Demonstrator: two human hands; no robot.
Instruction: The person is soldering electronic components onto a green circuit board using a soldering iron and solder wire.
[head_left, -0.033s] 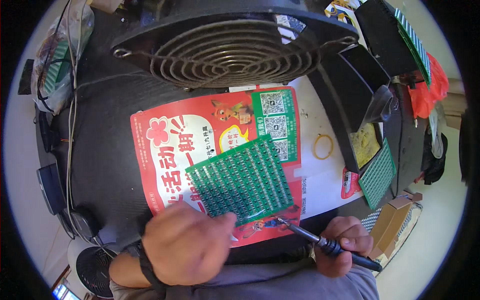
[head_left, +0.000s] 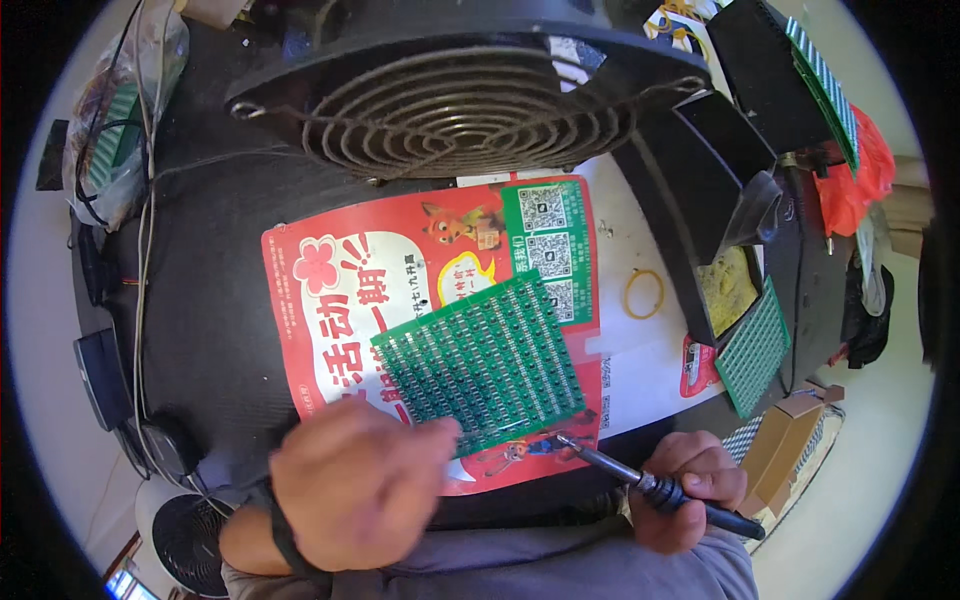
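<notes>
A green circuit board [head_left: 485, 365] covered with rows of small parts lies tilted on a red printed flyer [head_left: 350, 290]. My left hand [head_left: 350, 490] rests at the board's near left corner, fingertips touching its edge. My right hand [head_left: 690, 490] grips a dark soldering iron [head_left: 640, 480], whose tip points left and sits just at the board's near right corner.
A large round black fan grille [head_left: 465, 100] lies behind the flyer. At the right are a black holder with a yellow sponge [head_left: 725, 285], another green board [head_left: 755, 345], a yellow rubber band [head_left: 645, 293] and a cardboard box [head_left: 790, 435]. Cables run down the left side.
</notes>
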